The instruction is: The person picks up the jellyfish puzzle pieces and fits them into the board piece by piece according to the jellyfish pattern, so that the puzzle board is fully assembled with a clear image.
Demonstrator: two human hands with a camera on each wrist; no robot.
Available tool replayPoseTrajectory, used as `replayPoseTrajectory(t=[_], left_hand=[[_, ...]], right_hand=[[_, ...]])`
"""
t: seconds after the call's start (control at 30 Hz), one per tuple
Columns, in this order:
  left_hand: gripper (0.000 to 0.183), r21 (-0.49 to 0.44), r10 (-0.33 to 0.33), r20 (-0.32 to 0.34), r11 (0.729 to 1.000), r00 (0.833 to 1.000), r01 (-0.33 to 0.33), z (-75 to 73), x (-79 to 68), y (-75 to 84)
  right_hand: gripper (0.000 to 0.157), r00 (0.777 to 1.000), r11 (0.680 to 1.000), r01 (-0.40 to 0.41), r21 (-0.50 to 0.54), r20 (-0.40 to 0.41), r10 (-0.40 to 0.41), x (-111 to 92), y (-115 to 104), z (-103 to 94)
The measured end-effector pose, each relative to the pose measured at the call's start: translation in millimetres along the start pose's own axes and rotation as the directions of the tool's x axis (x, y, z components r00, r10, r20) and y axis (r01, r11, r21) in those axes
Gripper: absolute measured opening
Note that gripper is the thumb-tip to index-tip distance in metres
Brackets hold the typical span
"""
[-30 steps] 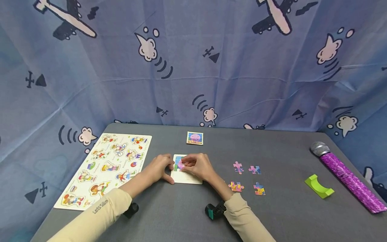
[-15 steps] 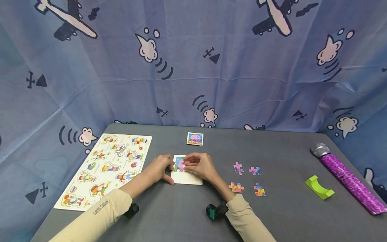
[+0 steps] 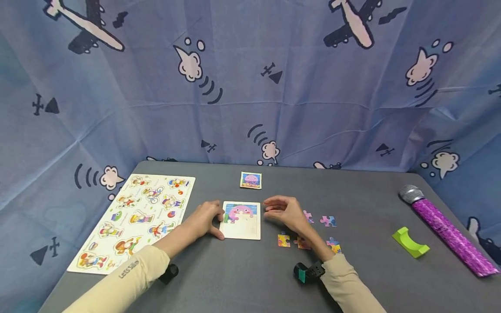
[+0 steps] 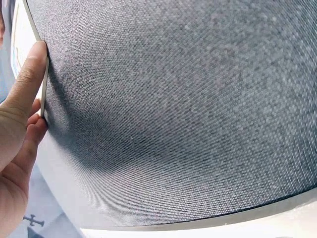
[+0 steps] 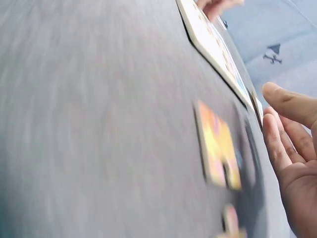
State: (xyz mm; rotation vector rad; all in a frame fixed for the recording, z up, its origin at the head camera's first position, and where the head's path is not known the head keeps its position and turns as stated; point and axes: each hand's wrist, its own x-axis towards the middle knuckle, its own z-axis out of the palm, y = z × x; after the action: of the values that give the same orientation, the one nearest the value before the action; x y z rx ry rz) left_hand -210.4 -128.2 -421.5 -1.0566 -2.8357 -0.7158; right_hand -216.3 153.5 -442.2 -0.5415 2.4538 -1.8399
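My left hand [image 3: 205, 219] touches the left edge of a white puzzle board [image 3: 238, 232], thumb near its lower-left corner and forefinger higher up. In the left wrist view, the thumb and fingers lie along the board's edge [image 4: 44, 89]. Pink and blue puzzle pieces [image 3: 240, 211] fill its upper part; pale bare board shows below. To the right, my right hand [image 3: 285, 212] hovers with nothing held, fingers loosely extended. Several loose puzzle pieces lie near it, among them a yellow one [image 5: 218, 144] and a pink and blue one [image 3: 328, 221].
A small picture card [image 3: 251, 180] lies behind the board. On the left is a large picture board [image 3: 133, 217] of figures. A lime-green curved block [image 3: 410, 242] and a purple glittery microphone [image 3: 450, 234] lie on the right. A patterned curtain [image 3: 235, 87] hangs behind the table.
My right hand has moved off the board to the right, toward the loose pieces, uncovering the pink and blue picture. A yellow piece shows beside the forearm. The left hand stays put.
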Motion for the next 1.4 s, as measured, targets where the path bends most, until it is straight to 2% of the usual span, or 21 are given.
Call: replayPoseTrajectory(t=[0.13, 0.4, 0.5, 0.63, 0.77, 0.97, 1.1, 1.27, 1.4], left_hand=[[0.044, 0.003, 0.010, -0.006, 1.000, 1.000, -0.010, 0.4, -0.9, -1.8], [0.043, -0.004, -0.011, 0.009, 1.000, 1.000, 0.011, 1.5, -1.1, -2.0], [0.043, -0.002, -0.015, 0.013, 1.000, 1.000, 0.015, 1.4, -0.5, -2.6], [0.043, -0.003, -0.010, 0.014, 1.000, 1.000, 0.010, 0.3, 0.2, -2.5], [0.044, -0.013, 0.003, 0.011, 1.000, 1.000, -0.003, -0.6, 0.5, -2.1], [0.045, -0.012, 0.016, 0.000, 1.000, 1.000, -0.016, -0.8, 0.2, -2.2], [0.044, -0.020, 0.013, 0.003, 1.000, 1.000, -0.013, -0.6, 0.2, -2.1], [0.044, -0.029, 0.008, 0.006, 1.000, 1.000, -0.008, 0.1, 0.3, -1.9], [0.044, -0.028, 0.002, 0.008, 1.000, 1.000, -0.002, 0.7, 0.2, -2.2]], right_hand=[[0.032, 1.000, 1.000, -0.008, -0.019, -0.018, 0.007, -5.8, 2.5, -18.1], [0.035, 0.999, 0.996, -0.019, -0.087, -0.050, 0.015, -19.0, 5.7, -55.6], [0.036, 0.999, 0.992, -0.044, -0.120, -0.022, 0.041, -25.2, 7.1, -71.5], [0.037, 0.995, 0.984, -0.075, -0.162, 0.055, 0.085, -31.5, 8.9, -91.4], [0.039, 0.990, 0.968, -0.069, -0.241, 0.101, 0.095, -35.4, 9.9, -106.2], [0.035, 0.990, 0.908, -0.029, -0.417, 0.116, 0.085, -37.8, 11.4, -116.0], [0.027, 0.991, 0.884, -0.012, -0.467, 0.111, 0.072, -38.2, 16.5, -117.7], [0.023, 0.993, 0.894, -0.003, -0.449, 0.103, 0.055, -37.7, 19.5, -117.3], [0.024, 0.991, 0.921, -0.051, -0.386, 0.096, 0.095, -36.9, 17.7, -114.4]])
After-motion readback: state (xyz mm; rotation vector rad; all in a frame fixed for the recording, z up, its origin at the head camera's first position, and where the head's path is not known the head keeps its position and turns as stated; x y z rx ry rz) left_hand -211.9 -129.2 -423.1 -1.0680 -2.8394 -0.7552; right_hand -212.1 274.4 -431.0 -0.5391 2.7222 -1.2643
